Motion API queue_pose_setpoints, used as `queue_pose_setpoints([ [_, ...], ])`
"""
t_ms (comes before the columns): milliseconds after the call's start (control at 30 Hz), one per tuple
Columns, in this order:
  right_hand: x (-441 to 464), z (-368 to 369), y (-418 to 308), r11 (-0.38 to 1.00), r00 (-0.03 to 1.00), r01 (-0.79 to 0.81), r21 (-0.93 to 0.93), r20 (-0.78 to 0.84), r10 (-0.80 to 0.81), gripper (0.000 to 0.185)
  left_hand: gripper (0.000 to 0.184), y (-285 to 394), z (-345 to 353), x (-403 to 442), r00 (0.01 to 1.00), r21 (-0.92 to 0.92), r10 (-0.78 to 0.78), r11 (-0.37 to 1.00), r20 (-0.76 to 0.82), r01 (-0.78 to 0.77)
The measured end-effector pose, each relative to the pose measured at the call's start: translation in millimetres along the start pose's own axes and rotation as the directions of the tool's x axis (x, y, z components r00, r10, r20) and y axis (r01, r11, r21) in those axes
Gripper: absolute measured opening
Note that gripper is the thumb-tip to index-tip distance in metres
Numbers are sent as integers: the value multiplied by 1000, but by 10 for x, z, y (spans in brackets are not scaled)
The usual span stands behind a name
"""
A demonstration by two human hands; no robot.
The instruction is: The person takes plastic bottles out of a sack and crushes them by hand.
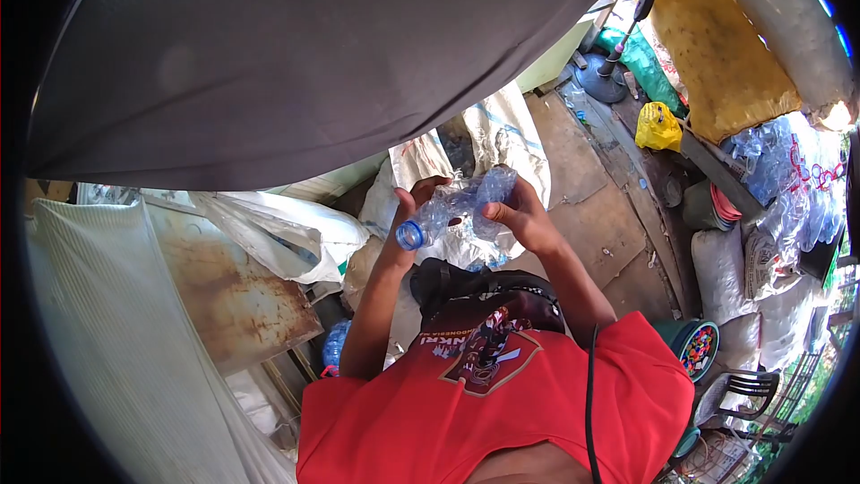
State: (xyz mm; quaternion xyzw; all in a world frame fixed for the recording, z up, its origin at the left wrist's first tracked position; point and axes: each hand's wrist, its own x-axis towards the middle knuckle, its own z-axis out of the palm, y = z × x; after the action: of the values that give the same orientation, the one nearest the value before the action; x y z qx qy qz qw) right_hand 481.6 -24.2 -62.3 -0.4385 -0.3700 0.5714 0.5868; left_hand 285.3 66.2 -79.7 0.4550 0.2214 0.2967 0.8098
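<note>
A makeshift, half-open shelter where scrap plastic is gathered is suggested. Clear plastic bottles (436, 211) are held near an open white sack (512, 136), and a green bucket (670, 334) is filled with small, many-coloured pieces resembling bottle caps. More clear plastic (766, 159) is heaped at the right, near stuffed sacks (717, 267). The left side is screened by a pale sheet (112, 291), the floor (578, 166) is covered with worn panels, and greenery (811, 393) is glimpsed outside.

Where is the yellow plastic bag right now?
In the head view, the yellow plastic bag is toward the upper right, just below the green sack and left of the large tan panel.
</note>
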Motion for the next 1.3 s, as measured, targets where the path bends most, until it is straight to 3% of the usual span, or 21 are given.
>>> queue_pose_setpoints([
  [33,11,7,-69,1000,1000,12,1,17,-13,58,81,-12,14,-13,1000,13,-2,1000,-17,3],
  [133,37,9,-173,999,998,37,-3,45,-37,54,69,43,143,-78,978,303,209,932,2,-199],
  [233,7,54,-127,1000,999,-2,-20,47,3,51,61,114,271,-81,930,391,366,853,23,-346],
  [300,-12,109,-122,998,996,-50,-45,75,53,50,61,222,344,-155,937,271,259,908,235,-319],
  [367,-31,165,-194,999,992,36,-40,119,-31,46,62,355,375,-155,927,315,246,889,283,-332],
  [467,-72,314,-309,972,975,194,-129,136,-176,42,62,355,278,-139,928,-11,199,979,316,-206],
  [567,-94,320,-237,983,996,72,-169,56,-63,44,58,456,383,-173,948,130,139,975,287,-182],
  [600,-99,332,-256,966,993,118,-229,35,-113,43,55,492,457,-191,942,465,218,826,257,-318],
  [700,-168,399,-269,911,977,191,-366,-23,-214,41,55,393,661,-277,895,743,387,528,221,-412],
  [733,-165,431,-223,901,972,196,-387,-44,-231,40,59,375,629,-272,887,718,408,549,217,-428],
  [800,-166,505,-229,901,969,178,-396,-89,-230,41,63,402,546,-225,934,549,310,757,177,-355],
  [833,-164,543,-236,871,948,262,-415,-60,-314,42,66,410,486,-213,952,451,256,839,165,-304],
  [867,-159,582,-237,834,919,344,-431,-27,-393,44,76,347,376,-194,964,210,196,950,180,-233],
  [900,-156,607,-235,789,883,426,-442,11,-470,46,78,356,317,-195,951,106,197,968,238,-227],
  [967,-162,561,-129,779,885,439,-447,69,-460,53,84,485,334,-203,915,-102,210,977,344,-186],
  [1000,-175,554,-96,781,887,437,-446,69,-457,54,90,507,385,-241,938,-54,192,981,289,-184],
  [1033,-177,557,-85,781,888,437,-446,72,-455,56,87,513,424,-272,936,146,235,949,260,-279],
  [1100,-173,576,-61,703,836,505,-501,80,-543,59,82,501,490,-306,912,523,335,748,235,-409],
  [1133,-184,595,-60,662,808,533,-527,86,-583,61,62,429,525,-316,903,507,382,749,196,-427],
  [1233,-267,678,-160,536,743,587,-606,139,-655,66,47,508,563,-382,892,590,391,674,227,-445],
  [1300,-346,708,-168,590,810,514,-623,126,-572,70,46,463,471,-411,896,464,396,767,200,-443],
])
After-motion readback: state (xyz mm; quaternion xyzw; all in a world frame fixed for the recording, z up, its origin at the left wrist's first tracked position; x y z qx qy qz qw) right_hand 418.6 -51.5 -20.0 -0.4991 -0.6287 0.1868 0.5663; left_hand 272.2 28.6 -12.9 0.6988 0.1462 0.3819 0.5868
